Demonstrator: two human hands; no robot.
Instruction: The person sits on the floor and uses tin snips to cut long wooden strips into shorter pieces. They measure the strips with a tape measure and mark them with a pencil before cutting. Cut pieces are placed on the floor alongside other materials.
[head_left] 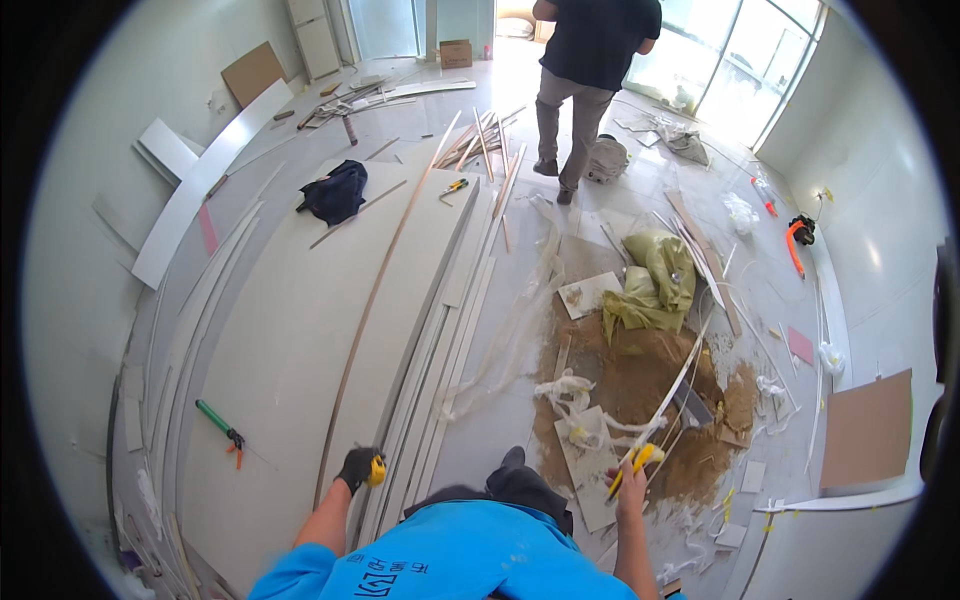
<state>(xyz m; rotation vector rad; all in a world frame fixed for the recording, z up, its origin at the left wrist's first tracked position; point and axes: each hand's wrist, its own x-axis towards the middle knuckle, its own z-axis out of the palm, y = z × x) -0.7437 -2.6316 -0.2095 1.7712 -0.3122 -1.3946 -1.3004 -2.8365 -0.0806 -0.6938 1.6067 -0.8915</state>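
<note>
Standing over the big pale board, you have it lying flat on the floor, so its whole length can be worked from above. A long thin brown strip runs up the board from your left hand toward the far end, bowed by the lens, lying along the surface like a guide line. Just right of the board, narrow pale offcuts lie stacked side by side, parallel to its edge, kept out of the way.

Farther right of the board, a heap of sand spreads over the tiles with a green sack slumped at its top and white scraps around it. Beyond the board's far end, another person stands facing away. On the board's far part lies a dark cloth, and near its left edge a green-handled tool.

Your left hand, in a dark glove, rests at the board's near end by the strip's foot, fingers curled shut around a small yellow object; what it is I cannot tell, though it sits pressed down at the strip's end. Your right hand, bare, is well right of the board over the sand's edge, fingers wrapped around a yellow-handled tool, with a thin pale slat rising from that spot.
</note>
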